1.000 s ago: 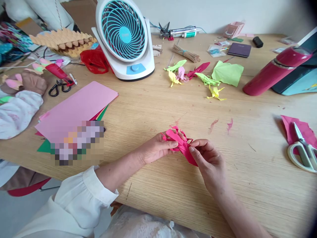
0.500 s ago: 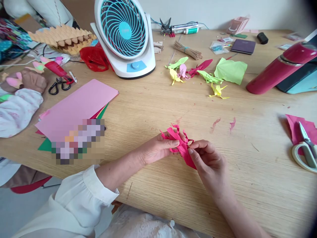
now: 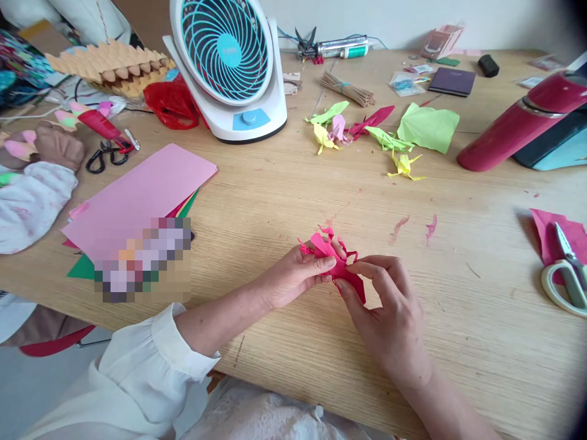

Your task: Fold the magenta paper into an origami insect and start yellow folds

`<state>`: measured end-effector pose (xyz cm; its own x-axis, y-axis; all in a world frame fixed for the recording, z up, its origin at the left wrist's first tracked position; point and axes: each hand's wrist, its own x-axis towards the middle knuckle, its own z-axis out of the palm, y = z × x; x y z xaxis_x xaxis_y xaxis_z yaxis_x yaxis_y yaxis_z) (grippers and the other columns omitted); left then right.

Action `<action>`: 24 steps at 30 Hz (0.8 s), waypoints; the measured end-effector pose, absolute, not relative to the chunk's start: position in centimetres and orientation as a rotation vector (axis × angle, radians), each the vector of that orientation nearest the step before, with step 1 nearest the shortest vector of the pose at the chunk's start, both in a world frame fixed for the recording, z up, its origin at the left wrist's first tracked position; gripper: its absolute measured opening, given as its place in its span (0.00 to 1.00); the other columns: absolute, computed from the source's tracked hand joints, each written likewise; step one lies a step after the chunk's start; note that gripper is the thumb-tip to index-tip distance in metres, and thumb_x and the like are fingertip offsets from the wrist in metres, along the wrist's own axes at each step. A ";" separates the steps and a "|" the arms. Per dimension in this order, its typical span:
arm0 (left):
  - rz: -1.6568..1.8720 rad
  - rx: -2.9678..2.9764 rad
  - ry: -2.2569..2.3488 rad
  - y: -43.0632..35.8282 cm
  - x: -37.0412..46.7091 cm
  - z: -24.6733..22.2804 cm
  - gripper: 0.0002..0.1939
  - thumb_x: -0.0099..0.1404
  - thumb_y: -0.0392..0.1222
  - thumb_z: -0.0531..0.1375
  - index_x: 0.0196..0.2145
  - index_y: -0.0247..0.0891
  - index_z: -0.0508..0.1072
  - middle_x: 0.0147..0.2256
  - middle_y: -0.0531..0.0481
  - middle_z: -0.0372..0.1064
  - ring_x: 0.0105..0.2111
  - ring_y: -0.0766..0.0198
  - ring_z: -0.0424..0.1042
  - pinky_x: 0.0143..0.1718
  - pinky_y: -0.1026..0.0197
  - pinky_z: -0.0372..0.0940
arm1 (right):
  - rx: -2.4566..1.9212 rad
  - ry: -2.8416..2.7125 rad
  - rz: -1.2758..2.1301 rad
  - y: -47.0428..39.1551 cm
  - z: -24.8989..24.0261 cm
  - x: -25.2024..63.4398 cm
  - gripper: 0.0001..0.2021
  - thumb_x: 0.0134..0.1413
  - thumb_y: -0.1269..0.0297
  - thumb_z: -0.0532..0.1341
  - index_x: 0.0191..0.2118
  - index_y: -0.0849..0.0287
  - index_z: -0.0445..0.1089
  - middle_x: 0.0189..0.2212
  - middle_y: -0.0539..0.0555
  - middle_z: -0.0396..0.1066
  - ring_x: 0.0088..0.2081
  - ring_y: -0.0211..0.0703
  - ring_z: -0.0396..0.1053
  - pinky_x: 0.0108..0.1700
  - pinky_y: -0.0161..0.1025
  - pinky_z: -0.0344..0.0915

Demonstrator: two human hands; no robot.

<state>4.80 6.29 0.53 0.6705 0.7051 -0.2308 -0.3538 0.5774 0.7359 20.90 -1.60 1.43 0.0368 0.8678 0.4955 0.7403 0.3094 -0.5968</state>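
A bright pink folded-paper figure (image 3: 352,282) with several thin curled strips at its far end is held just above the table (image 3: 293,342). My left hand (image 3: 300,272) grips its middle, thumb on top and fingers underneath. At the near end, my right hand (image 3: 385,299) pinches the figure, with the thumb at its left edge and the index finger on its right. Parts of the paper are hidden behind the fingers of both hands.
White-handled scissors (image 3: 568,269) lie on pink paper (image 3: 548,235) at the right, near a red flask (image 3: 509,134). Small paper figures (image 3: 403,165) lie beyond my hands. Coloured sheets (image 3: 142,189), a fan (image 3: 247,119) and another person's hand (image 3: 59,146) are leftward.
My right hand has shifted its grip on the pink figure; the thumb moved left, across to the near end's left edge. My left hand keeps its hold.
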 end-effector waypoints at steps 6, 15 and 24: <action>0.648 0.693 0.569 6.1 4.9 0.7 0.11 0.60 0.43 0.69 0.39 0.37 0.78 0.42 0.48 0.73 0.38 0.67 0.70 0.37 0.67 0.63 | -1.450 -1.842 -0.007 -1.6 1.1 20.9 0.13 0.57 0.73 0.64 0.47 0.55 0.68 0.40 0.57 0.70 0.41 0.47 0.70 0.43 0.45 0.67; 0.678 0.626 0.583 5.7 5.0 0.6 0.11 0.60 0.43 0.69 0.40 0.38 0.79 0.39 0.48 0.74 0.38 0.67 0.71 0.36 0.67 0.64 | -1.472 -1.826 -0.003 -1.7 1.3 20.9 0.13 0.57 0.72 0.64 0.48 0.56 0.67 0.41 0.57 0.70 0.41 0.47 0.70 0.43 0.45 0.67; 0.659 0.617 0.565 5.6 5.0 0.6 0.13 0.61 0.42 0.68 0.43 0.37 0.78 0.46 0.44 0.75 0.42 0.62 0.73 0.40 0.63 0.68 | -1.472 -1.829 -0.033 -1.6 1.2 21.1 0.14 0.58 0.74 0.63 0.49 0.55 0.68 0.41 0.57 0.71 0.39 0.46 0.70 0.41 0.44 0.68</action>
<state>5.02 5.64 0.58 0.6577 0.6998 -0.2789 -0.3832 0.6295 0.6759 21.14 -1.62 1.23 -0.0327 0.8208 0.5703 0.8406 0.3312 -0.4285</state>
